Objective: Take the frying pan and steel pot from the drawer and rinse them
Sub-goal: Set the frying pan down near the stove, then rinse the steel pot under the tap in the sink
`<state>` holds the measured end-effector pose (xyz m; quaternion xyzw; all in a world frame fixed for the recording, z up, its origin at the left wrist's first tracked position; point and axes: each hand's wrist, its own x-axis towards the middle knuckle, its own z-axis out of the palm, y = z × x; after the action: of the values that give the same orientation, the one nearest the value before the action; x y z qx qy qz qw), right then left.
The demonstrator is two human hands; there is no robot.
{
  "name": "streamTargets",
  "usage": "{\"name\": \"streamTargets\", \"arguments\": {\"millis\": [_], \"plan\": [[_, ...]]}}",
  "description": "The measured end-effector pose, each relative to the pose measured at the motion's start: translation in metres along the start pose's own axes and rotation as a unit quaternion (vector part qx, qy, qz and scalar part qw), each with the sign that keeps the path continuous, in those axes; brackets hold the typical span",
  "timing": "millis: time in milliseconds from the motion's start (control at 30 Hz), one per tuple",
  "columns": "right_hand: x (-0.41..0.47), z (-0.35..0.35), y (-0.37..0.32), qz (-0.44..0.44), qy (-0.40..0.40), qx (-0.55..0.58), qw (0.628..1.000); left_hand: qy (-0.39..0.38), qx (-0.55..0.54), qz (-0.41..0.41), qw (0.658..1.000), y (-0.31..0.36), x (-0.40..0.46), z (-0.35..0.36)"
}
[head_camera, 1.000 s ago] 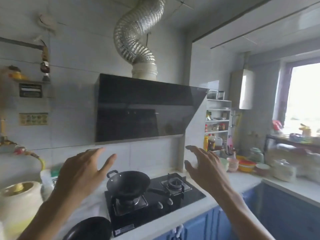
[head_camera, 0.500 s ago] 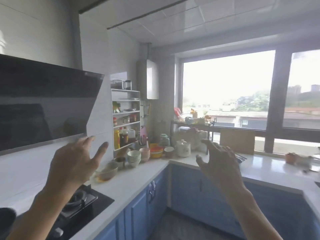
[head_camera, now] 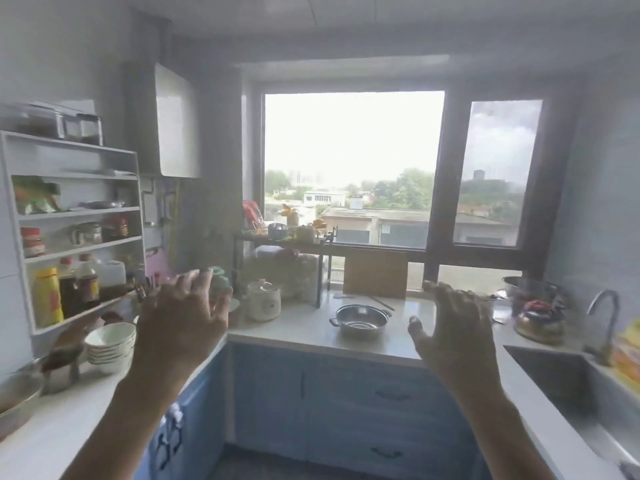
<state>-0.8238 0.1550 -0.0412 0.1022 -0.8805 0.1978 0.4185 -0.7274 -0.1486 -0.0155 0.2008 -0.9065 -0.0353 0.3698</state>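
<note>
Hands: left hand, right hand, both grips loose, nothing held; one steel pot on counter.

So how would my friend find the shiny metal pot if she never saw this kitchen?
Look at the big window, then down to the white counter below it. In front of the wooden cutting board leaning there sits the steel pot. It is the only empty, shallow, silvery pan with two small side handles; the white cooker to its left has a lid.
</note>
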Motion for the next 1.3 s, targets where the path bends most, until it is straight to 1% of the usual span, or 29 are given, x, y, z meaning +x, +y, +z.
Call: {"name": "streamTargets", "arguments": {"millis": [67, 133, 267, 367, 467, 600, 800, 933, 1033, 1100, 1167, 1233, 1300], "plan": [[0.018, 0.035, 0.01, 0.007, -0.012, -0.002, 1.0, -0.002, -0.012, 0.011, 1.0, 0.01, 0.031, 0.043], [0.043, 0.079, 0.02, 0.006, -0.004, -0.027, 1.0, -0.009, -0.021, 0.013, 1.0, 0.021, 0.068, 0.089], [0.102, 0.163, 0.038, 0.054, -0.017, -0.076, 0.995, -0.02, -0.028, 0.022, 0.999, 0.036, 0.147, 0.179], [0.146, 0.225, 0.058, 0.078, -0.03, -0.089, 0.993, -0.049, -0.036, 0.027, 0.998, 0.052, 0.2, 0.252], [0.175, 0.288, 0.082, 0.105, -0.061, -0.1, 0.988, -0.108, -0.027, 0.035, 0.993, 0.074, 0.246, 0.331], [0.205, 0.382, 0.13, 0.135, -0.112, -0.101, 0.979, -0.198, -0.02, 0.032, 0.979, 0.103, 0.283, 0.447], [0.243, 0.537, 0.23, 0.161, -0.202, -0.087, 0.962, -0.302, 0.009, 0.021, 0.953, 0.151, 0.318, 0.617], [0.267, 0.637, 0.305, 0.166, -0.309, -0.073, 0.934, -0.392, 0.036, -0.034, 0.919, 0.177, 0.333, 0.713], [0.282, 0.696, 0.346, 0.151, -0.386, -0.063, 0.908, -0.443, 0.041, -0.064, 0.893, 0.192, 0.339, 0.768], [0.291, 0.732, 0.365, 0.141, -0.457, -0.032, 0.878, -0.465, 0.034, -0.071, 0.882, 0.196, 0.338, 0.798], [0.299, 0.77, 0.384, 0.13, -0.516, -0.004, 0.847, -0.473, 0.018, -0.077, 0.878, 0.197, 0.337, 0.825], [0.308, 0.807, 0.398, 0.141, -0.544, 0.036, 0.826, -0.481, 0.003, -0.081, 0.873, 0.193, 0.337, 0.848], [0.319, 0.833, 0.406, 0.182, -0.543, 0.1, 0.814, -0.488, -0.035, -0.099, 0.866, 0.187, 0.335, 0.865]]}}
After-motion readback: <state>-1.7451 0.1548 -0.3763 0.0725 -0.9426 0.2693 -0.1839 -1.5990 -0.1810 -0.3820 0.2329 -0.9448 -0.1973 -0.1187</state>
